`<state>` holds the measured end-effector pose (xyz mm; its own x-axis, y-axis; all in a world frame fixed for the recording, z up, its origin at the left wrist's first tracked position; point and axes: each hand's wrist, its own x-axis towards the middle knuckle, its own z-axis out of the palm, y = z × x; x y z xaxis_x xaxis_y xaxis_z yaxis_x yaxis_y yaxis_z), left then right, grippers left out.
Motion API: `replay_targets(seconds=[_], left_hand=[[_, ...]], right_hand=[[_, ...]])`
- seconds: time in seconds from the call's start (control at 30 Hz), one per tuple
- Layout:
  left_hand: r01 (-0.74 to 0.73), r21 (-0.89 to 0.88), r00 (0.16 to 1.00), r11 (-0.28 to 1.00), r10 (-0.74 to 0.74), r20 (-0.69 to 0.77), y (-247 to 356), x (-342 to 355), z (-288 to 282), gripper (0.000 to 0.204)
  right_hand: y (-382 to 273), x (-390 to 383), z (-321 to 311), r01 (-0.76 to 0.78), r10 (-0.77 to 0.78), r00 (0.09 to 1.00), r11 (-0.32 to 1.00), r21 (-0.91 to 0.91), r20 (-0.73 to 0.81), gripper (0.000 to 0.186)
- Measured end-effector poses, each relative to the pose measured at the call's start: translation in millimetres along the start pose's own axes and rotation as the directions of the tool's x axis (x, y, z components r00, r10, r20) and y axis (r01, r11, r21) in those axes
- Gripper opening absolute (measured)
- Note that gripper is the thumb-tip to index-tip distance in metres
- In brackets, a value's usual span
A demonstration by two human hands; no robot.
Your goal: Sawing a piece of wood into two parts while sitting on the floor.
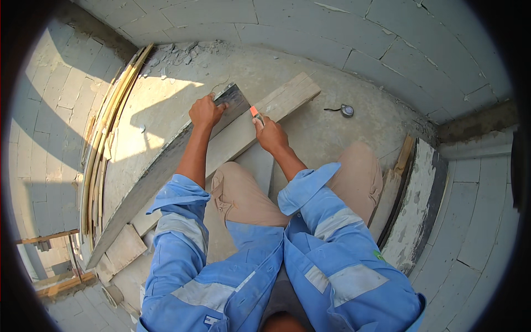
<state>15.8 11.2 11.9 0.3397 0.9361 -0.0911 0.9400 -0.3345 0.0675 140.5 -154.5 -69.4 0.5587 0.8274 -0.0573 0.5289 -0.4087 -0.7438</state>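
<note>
Left of the board [149, 182], wood strips [103, 138] — right, a tape measure [347, 110].

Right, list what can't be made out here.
In the head view:
Most of the orange-tipped tool: covered by the right hand.
Markings on the tape measure: too small to read.
Dark object at right: cut off by the lens rim.
Feet: hidden by the body.

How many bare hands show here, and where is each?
2. The left hand is at the far end of the long grey board; the right hand, just right of it, holds a small orange-tipped tool.
</note>
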Motion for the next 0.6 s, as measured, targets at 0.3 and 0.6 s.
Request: replay_targets(seconds=[0.3, 0.6], left_hand=[[0.001, -0.015, 0.997, 1.000, -0.002, -0.077, -26.3, 1.6, -10.8, 0.060], [-0.033, -0.053, 0.991, 0.998, 0.026, -0.130, -22.0, 8.4, -6.5, 0.060]], right_hand=[[24.3, -168.6, -103.7, 0.077, -0.083, 0.996, 0.978, 0.194, 0.022, 0.039], [-5.9, 7.0, 10.9, -0.019, 0.019, 0.993, 1.000, 0.001, 0.113, 0.052]])
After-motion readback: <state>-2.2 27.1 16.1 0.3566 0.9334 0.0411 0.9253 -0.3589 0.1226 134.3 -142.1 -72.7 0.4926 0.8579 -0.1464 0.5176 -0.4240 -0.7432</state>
